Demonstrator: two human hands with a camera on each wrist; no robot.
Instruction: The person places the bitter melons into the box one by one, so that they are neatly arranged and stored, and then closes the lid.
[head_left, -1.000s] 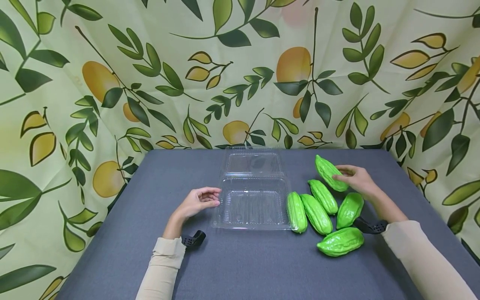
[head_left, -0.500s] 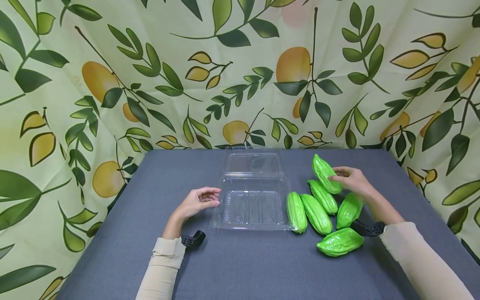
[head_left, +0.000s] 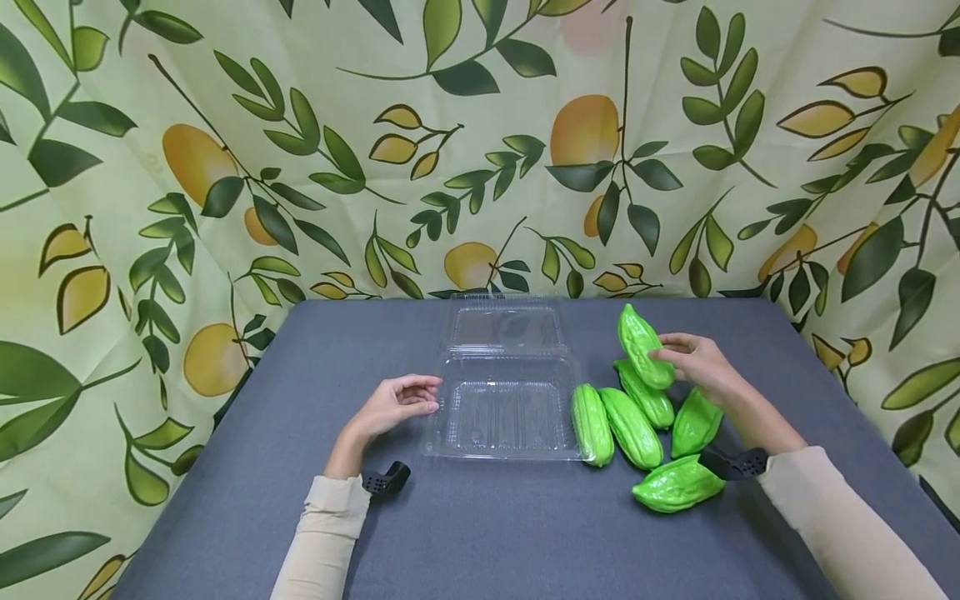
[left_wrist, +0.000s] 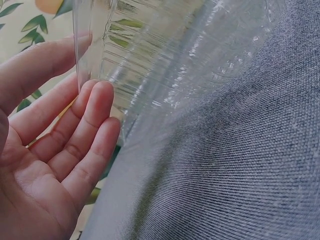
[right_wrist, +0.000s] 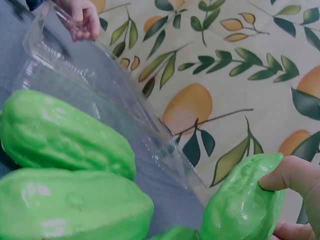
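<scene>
A clear plastic clamshell container (head_left: 510, 408) lies opened out, its lid (head_left: 506, 325) folded back toward the wall. My left hand (head_left: 397, 404) holds its left rim; in the left wrist view the thumb and fingers (left_wrist: 100, 100) are on either side of the rim (left_wrist: 79, 60). My right hand (head_left: 697, 362) grips a green bitter melon (head_left: 641, 346) by its side, raised and tilted above another bitter melon (head_left: 651, 408). In the right wrist view, the thumb (right_wrist: 280, 175) presses on the held bitter melon (right_wrist: 242, 200). The table partly shows through the container.
Several more bitter melons lie right of the container. One bitter melon (head_left: 592, 425) touches its right rim, with another bitter melon (head_left: 632, 427) beside it. Two others (head_left: 693, 425) lie near my right wrist. A patterned cloth (head_left: 480, 150) hangs behind the grey table (head_left: 495, 533).
My right hand has moved slightly left with the bitter melon, which now stands more upright and covers more of the one below. My left hand stays at the container's rim.
</scene>
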